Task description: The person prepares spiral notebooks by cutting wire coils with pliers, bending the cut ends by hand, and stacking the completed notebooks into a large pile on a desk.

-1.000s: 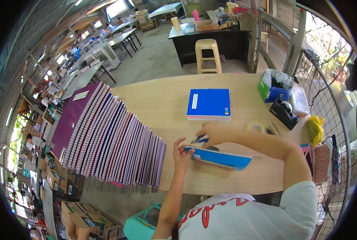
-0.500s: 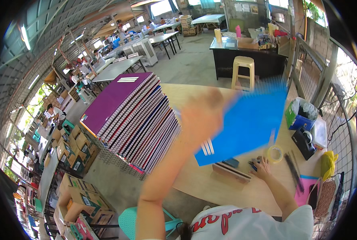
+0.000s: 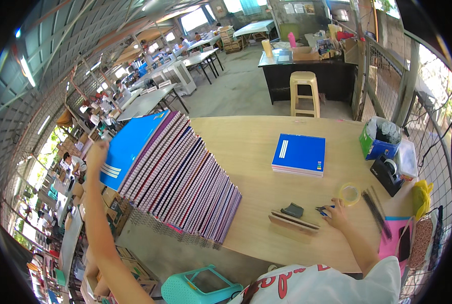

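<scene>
Left hand [image 3: 96, 152] closed on far edge of glossy blue notebook [image 3: 129, 147], which lies flat atop the slanted stack of wire-bound notebooks [image 3: 183, 187] at table's [image 3: 246, 147] left end. Right hand [image 3: 337, 212] fingers spread flat on wood, touching small blue-handled tool [image 3: 323, 208], nr clear tape ring [image 3: 349, 193]. Wood block [image 3: 293, 223] just beside.

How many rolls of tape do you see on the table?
2. A clear tape roll lies flat near the right hand. Another roll sits in the black tape dispenser by the right edge. Others may be hidden.
</scene>
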Demonstrator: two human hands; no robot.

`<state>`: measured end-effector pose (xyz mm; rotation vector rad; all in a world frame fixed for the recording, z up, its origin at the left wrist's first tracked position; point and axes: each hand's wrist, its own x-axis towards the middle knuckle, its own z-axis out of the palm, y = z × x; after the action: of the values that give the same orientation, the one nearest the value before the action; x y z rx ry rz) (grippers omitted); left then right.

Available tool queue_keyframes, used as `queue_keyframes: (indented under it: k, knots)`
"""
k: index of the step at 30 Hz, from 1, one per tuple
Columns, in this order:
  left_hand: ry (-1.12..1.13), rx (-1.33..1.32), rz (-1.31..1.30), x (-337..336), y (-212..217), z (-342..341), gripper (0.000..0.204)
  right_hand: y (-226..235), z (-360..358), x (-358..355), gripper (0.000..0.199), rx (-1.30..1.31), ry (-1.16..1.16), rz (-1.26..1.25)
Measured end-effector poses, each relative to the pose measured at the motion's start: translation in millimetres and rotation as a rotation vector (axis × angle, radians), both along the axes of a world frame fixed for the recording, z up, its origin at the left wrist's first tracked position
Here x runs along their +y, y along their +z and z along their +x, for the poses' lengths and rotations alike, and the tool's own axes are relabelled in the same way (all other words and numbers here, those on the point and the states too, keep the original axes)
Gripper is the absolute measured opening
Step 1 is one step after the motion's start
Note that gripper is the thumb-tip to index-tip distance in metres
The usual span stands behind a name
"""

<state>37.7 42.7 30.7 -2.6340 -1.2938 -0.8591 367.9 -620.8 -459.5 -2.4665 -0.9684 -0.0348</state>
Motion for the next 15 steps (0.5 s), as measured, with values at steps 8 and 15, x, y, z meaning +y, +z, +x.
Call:
queue_keyframes:
  k: [8, 15]
  knots:
    - [-0.241, 0.03, 0.016, -2.6, -16.6, 14.9, 0.027, 4.7, 3.2, -0.2, 0.043, 0.044, -0.027, -0.037]
    - [-0.289, 0.094, 0.457, -1.9, 5.2, -13.3, 0.018, 24.1, -10.9, 13.9, 0.045, 0.01, -0.059, -0.058]
